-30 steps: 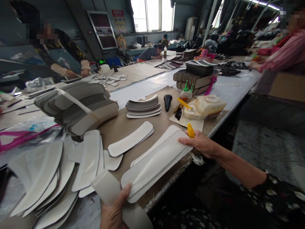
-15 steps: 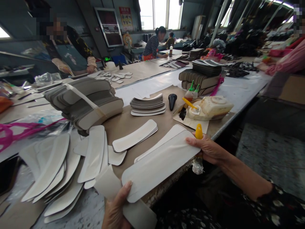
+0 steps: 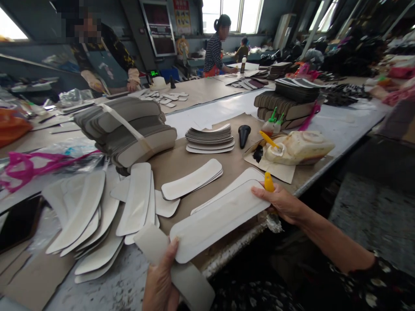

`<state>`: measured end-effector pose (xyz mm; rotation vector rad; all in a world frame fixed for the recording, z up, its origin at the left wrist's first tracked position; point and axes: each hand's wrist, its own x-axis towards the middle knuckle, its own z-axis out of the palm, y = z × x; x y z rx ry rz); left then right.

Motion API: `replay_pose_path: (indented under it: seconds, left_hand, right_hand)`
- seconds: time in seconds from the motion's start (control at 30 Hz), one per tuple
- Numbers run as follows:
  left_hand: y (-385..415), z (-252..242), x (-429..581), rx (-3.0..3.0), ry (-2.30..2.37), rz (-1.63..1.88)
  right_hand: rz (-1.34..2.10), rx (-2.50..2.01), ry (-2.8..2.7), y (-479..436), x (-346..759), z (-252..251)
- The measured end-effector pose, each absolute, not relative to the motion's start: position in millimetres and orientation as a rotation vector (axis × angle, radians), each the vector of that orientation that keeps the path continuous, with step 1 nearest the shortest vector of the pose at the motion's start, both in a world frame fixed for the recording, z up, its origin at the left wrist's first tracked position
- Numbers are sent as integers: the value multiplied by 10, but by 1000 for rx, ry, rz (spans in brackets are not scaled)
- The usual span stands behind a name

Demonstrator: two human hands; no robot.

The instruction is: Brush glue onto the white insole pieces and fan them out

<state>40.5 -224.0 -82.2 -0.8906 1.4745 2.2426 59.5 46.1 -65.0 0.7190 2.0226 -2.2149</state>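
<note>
A long pale strip with rounded corners [image 3: 220, 220] is stretched between my two hands above the table's front edge. My left hand [image 3: 162, 276] is closed on its near end, thumb on top. The same hand also holds a second pale piece [image 3: 151, 244], which passes crosswise under the strip and hangs below. At the far end, my right hand [image 3: 285, 202] pinches the strip's corner and keeps a yellow-handled brush [image 3: 269, 183] in its grip. The brush's whitish, crusted lower end shows below the hand. Behind the strip lie similar pale pieces [image 3: 251, 173].
Loose curved pieces [image 3: 86, 207] spread at left beside a phone [image 3: 21, 222]. Behind stand a tied bundle [image 3: 129, 125], a small stack [image 3: 210, 140], a black tool [image 3: 244, 134] and a glue container [image 3: 308, 147] with a yellow-handled applicator. Co-workers [image 3: 106, 65] stand across the table.
The view has shifted, so the table and its contents sit farther right. The strip has tilted slightly in my hands. Both hands keep their hold.
</note>
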Motion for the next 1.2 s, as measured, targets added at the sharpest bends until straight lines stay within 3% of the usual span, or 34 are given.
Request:
replay_pose_path:
  seconds: [0.27,0.6,0.97,1.2]
  left_hand:
    - [-2303,-866,410,-827,1366,2299]
    - [-2366,-842,457,-863,1630,2157]
    - [-2488,-1232,522,-965,1157,2098]
    - [-2520,-1173,510,-921,868,2254]
  right_hand:
    - [-2092,720,2110,377,519,-597]
    - [-2021,729,2235,421,527,-722]
    - [-2603,841,1403,252,579,-663]
    - [-2581,941,1317,146,521,-528]
